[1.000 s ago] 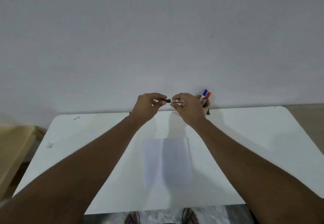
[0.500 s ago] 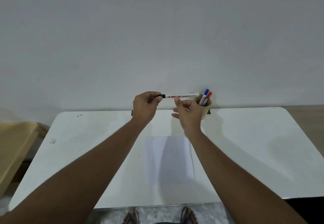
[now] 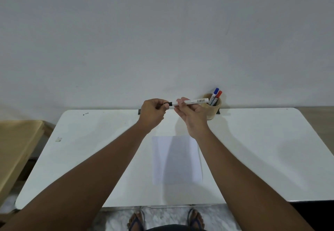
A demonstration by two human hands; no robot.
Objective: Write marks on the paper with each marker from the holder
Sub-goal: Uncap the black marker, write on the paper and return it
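Observation:
A white marker with a black cap [image 3: 196, 101] lies level in the air above the table's far edge. My left hand [image 3: 153, 112] pinches its black cap end. My right hand [image 3: 192, 116] grips the white barrel with thumb and fingers. Behind the right hand stands a round wooden holder [image 3: 215, 110] with a blue-capped marker [image 3: 215, 93] and a red-capped marker [image 3: 218, 95] in it. A blank white sheet of paper [image 3: 176, 160] lies flat on the white table [image 3: 262, 149], nearer to me than both hands.
A pale wall rises right behind the table. A wooden bench or board [image 3: 16, 146] sits off the table's left side. Small dark specks [image 3: 85, 113] mark the far left corner. My sandalled feet [image 3: 137, 220] show below the near edge.
The hands were close together on the marker, then the right hand let go for a moment. Now the right hand holds the barrel again while the left stays on the cap end.

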